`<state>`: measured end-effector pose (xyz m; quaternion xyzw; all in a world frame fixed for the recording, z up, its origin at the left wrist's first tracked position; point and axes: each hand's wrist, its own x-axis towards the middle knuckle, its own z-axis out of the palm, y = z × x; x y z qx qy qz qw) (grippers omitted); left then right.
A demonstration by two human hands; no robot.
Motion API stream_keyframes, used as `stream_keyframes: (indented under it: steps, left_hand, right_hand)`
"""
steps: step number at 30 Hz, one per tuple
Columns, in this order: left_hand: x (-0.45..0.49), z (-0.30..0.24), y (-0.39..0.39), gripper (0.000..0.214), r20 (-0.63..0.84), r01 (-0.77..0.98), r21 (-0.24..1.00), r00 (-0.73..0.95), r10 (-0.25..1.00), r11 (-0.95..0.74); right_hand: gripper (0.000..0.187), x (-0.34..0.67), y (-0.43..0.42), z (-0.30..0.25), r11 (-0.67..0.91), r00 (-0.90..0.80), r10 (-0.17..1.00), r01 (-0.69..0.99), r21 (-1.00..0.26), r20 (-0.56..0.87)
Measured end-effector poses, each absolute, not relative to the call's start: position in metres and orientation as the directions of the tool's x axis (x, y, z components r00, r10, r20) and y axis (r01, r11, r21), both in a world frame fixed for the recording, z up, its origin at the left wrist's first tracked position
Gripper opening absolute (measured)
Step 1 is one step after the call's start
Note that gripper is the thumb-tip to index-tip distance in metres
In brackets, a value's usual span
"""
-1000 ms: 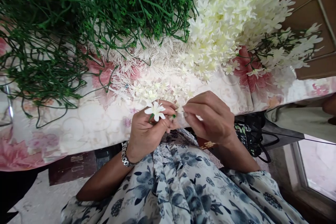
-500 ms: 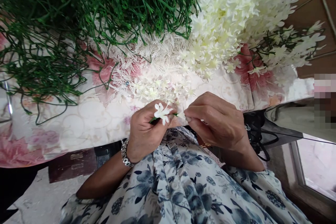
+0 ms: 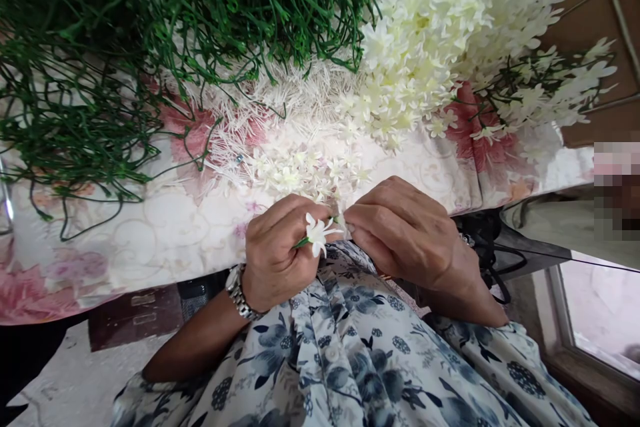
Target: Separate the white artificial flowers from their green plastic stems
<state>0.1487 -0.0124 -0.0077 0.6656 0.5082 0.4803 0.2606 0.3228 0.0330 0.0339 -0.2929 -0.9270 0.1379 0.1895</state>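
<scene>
The left hand [image 3: 280, 250] is closed around a green stem [image 3: 301, 242], with its white flower [image 3: 317, 235] showing on that hand's three o'clock side. The right hand [image 3: 405, 233] is just beside it, its fingertips pinched together on a small pale piece [image 3: 343, 224], mostly hidden. Both are at the near edge of the tabletop [image 3: 150, 227], which wears a flowered cloth. Clock positions run from where the hands meet: small loose blossoms [image 3: 305, 172] lie near, at eleven; white thread-like stalks [image 3: 305, 90] spread between eleven and twelve; a big heap of green stems [image 3: 215, 13] sits farther off at eleven; cream flowers [image 3: 435, 33] pile up at one; flowers on green stems [image 3: 545, 97] rest at two.
</scene>
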Motion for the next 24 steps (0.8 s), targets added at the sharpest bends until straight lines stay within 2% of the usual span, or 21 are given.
stream_keyframes:
  steps: [8,15,24]
  left_hand:
    - [0.145,-0.008,-0.011,0.022,0.364,0.449,0.820,0.069,0.929,-0.354]
    - [0.141,-0.006,-0.008,0.022,0.279,0.447,0.838,0.140,0.950,-0.312]
    - [0.140,-0.008,-0.008,0.023,0.210,0.407,0.873,0.186,0.960,-0.270]
  right_hand:
    - [0.007,0.322,0.032,0.029,0.749,-0.738,0.635,0.516,-0.415,0.228]
    - [0.008,0.323,0.033,0.023,0.780,-0.766,0.605,0.515,-0.355,0.217]
    - [0.011,0.323,0.036,0.021,0.783,-0.799,0.570,0.459,-0.419,0.191]
